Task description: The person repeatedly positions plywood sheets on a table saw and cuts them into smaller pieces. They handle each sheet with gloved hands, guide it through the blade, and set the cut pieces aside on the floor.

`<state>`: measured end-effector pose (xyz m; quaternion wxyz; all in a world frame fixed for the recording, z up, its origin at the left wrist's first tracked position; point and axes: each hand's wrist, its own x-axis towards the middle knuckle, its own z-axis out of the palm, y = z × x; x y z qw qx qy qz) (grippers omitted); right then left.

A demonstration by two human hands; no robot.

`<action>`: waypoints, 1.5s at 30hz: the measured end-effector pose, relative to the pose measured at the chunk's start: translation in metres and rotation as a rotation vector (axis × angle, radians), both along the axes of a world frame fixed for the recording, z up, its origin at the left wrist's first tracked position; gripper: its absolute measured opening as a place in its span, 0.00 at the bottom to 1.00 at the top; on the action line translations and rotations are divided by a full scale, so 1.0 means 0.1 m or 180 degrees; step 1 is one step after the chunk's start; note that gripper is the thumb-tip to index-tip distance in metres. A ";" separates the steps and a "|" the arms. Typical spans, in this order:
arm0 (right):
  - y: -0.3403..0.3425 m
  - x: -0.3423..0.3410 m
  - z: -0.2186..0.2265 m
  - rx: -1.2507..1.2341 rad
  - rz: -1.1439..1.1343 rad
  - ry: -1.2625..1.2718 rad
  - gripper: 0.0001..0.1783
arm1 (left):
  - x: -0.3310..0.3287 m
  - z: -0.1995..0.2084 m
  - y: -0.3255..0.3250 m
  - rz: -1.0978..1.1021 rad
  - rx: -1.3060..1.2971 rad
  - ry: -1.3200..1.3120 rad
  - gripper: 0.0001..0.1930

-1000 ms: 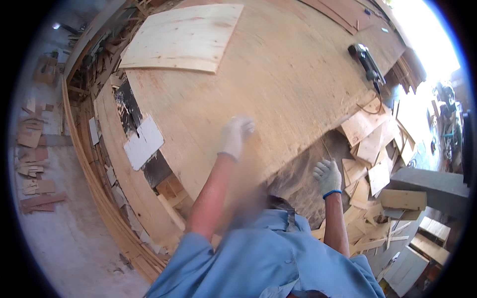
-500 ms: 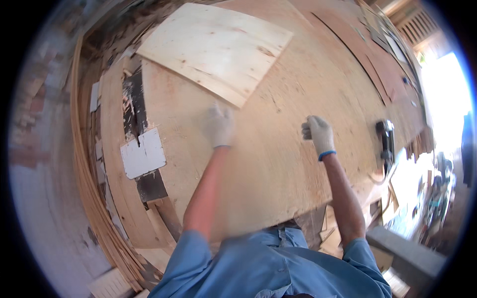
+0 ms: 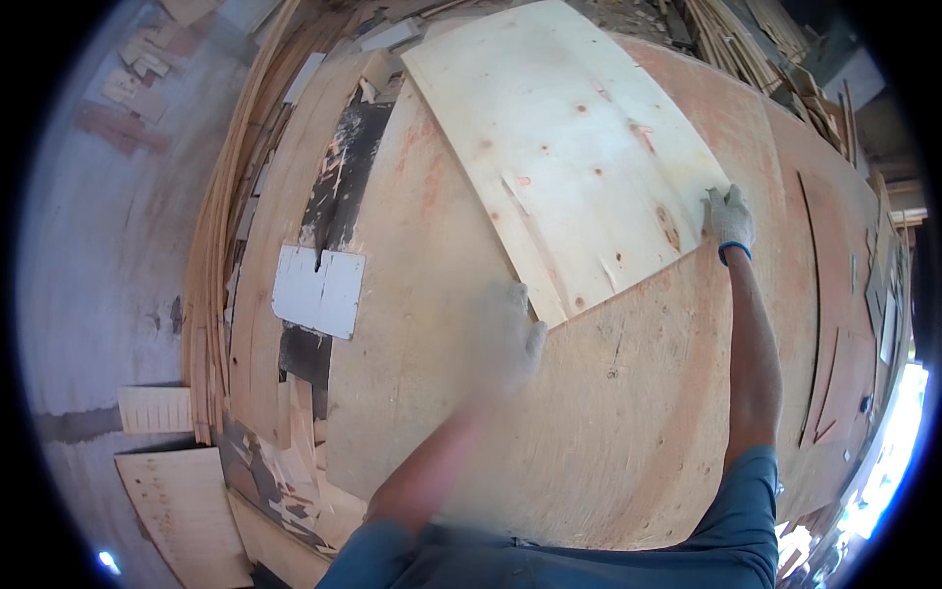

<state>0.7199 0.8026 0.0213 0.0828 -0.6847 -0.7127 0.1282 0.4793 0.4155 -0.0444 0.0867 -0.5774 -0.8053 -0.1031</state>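
Note:
A pale plywood board (image 3: pixel 579 157) with knots lies at an angle across the large wooden worktop (image 3: pixel 608 442). My left hand (image 3: pixel 508 339), in a whitish work glove and partly blurred, closes on the board's near left corner. At the board's right corner my right hand (image 3: pixel 731 218), in a matching glove with a blue cuff, has its fingers curled over the edge. The undersides of both grips are hidden.
Left of the board, a white plate (image 3: pixel 319 292) with a slit lies over a black strip (image 3: pixel 350 162) strewn with wood chips. Long thin wood strips (image 3: pixel 218 265) line the left side. Thin brown sheets (image 3: pixel 844 334) lie at the right, and offcuts (image 3: pixel 770 59) are piled beyond.
Both hands have moved from just short of the board onto its corners. My view has swung, so the board appears farther right and turned, and the black tool at right is gone from sight.

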 end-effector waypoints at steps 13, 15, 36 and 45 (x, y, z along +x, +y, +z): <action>0.51 0.30 -0.14 -0.0006 0.0358 -0.0327 0.38 | 0.13 0.45 0.13 0.0530 0.0052 -0.1668 0.30; 0.44 0.34 -0.20 -0.0174 0.0330 -0.0261 0.40 | 0.17 0.57 0.11 0.0820 0.0305 -0.2561 0.30; -3.03 0.86 0.38 -0.1335 -0.0633 0.1179 0.29 | -0.80 0.74 -2.68 0.1021 0.1410 -0.5573 0.21; -3.67 1.20 1.51 -0.1624 -0.1028 0.4008 0.24 | -1.63 2.63 -3.27 0.0367 0.2113 -0.8021 0.33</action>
